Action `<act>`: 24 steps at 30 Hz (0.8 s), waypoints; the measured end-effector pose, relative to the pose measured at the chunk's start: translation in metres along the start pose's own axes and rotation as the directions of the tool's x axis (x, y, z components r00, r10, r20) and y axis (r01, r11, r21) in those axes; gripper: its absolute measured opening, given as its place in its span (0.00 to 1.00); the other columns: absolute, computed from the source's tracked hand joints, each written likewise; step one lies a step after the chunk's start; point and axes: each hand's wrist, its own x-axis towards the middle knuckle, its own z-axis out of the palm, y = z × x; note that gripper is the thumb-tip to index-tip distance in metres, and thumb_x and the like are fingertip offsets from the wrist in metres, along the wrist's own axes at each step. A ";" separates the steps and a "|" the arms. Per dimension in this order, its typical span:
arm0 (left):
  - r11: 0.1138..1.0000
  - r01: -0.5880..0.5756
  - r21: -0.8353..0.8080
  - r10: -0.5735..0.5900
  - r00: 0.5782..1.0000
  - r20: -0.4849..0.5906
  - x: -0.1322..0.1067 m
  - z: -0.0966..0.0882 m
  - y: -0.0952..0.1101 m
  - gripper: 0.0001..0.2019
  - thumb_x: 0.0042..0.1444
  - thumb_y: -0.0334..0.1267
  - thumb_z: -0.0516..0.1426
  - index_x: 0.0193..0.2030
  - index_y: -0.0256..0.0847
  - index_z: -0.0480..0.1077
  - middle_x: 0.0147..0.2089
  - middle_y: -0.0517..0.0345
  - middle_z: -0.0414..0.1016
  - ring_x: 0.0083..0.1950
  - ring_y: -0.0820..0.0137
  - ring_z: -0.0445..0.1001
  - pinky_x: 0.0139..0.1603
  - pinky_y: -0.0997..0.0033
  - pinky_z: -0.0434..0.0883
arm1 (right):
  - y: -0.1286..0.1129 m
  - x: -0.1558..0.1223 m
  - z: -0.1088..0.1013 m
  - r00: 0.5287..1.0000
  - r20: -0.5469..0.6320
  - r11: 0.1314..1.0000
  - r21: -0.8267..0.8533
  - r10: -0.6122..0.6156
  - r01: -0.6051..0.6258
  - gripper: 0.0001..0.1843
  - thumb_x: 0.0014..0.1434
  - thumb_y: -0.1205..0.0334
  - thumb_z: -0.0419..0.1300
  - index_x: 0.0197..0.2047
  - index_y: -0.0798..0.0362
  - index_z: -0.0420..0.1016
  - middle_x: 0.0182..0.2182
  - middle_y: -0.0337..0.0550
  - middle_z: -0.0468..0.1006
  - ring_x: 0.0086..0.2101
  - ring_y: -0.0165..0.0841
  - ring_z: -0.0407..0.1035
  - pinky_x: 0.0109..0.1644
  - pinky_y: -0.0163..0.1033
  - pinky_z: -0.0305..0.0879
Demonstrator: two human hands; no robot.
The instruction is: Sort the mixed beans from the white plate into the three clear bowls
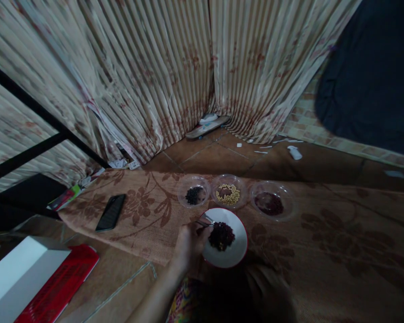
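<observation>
Head view showed the left hand resting at the near-left edge of a white plate, its fingers pressed together around a thin metal tool, apparently tweezers, whose tips pointed toward the heap of mixed beans in the plate's middle. The right hand was out of sight. The plate sat on a brown flowered cloth spread over the tiled floor. Just beyond it stood a row of three clear bowls: black beans in the left one, pale soybeans in the middle one, dark red beans in the right one. Each bowl held only a small layer, while the heap on the plate looked sizeable, so the sorting seemed partly done with a good share left to pick through. A black phone lay on the cloth well to the left, apart from the bowls.
</observation>
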 end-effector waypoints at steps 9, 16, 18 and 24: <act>0.998 0.017 0.052 -0.017 1.000 0.005 0.003 0.007 -0.004 0.04 0.54 0.34 0.60 0.35 0.41 0.78 0.35 0.55 0.82 0.35 0.67 0.80 0.35 0.74 0.74 | 0.000 -0.001 0.001 1.000 -0.011 1.000 0.017 0.001 -0.001 0.20 0.66 0.68 0.44 0.41 0.51 0.78 0.36 0.44 0.81 0.36 0.33 0.73 0.44 0.38 0.64; 0.997 -0.004 0.072 0.003 1.000 0.008 0.003 0.007 -0.003 0.04 0.54 0.33 0.60 0.35 0.41 0.77 0.34 0.56 0.82 0.34 0.67 0.80 0.38 0.72 0.75 | -0.002 0.001 -0.001 0.999 -0.015 0.999 0.017 0.028 -0.028 0.20 0.68 0.66 0.44 0.40 0.51 0.78 0.36 0.43 0.81 0.37 0.32 0.73 0.44 0.38 0.63; 0.996 -0.012 0.083 0.011 1.000 0.015 0.003 0.007 -0.003 0.04 0.54 0.33 0.60 0.35 0.41 0.77 0.34 0.56 0.82 0.34 0.67 0.80 0.38 0.72 0.75 | -0.002 0.001 -0.001 1.000 -0.013 0.999 0.029 0.028 -0.027 0.21 0.68 0.67 0.44 0.40 0.51 0.79 0.36 0.44 0.81 0.37 0.32 0.73 0.44 0.38 0.63; 0.998 0.011 0.062 -0.011 1.000 0.003 0.002 0.007 -0.003 0.04 0.54 0.34 0.60 0.35 0.41 0.77 0.35 0.55 0.82 0.36 0.66 0.80 0.38 0.72 0.75 | -0.001 -0.001 0.000 1.000 -0.013 0.999 0.040 0.029 -0.028 0.21 0.68 0.66 0.44 0.40 0.51 0.79 0.36 0.43 0.81 0.36 0.32 0.73 0.44 0.38 0.64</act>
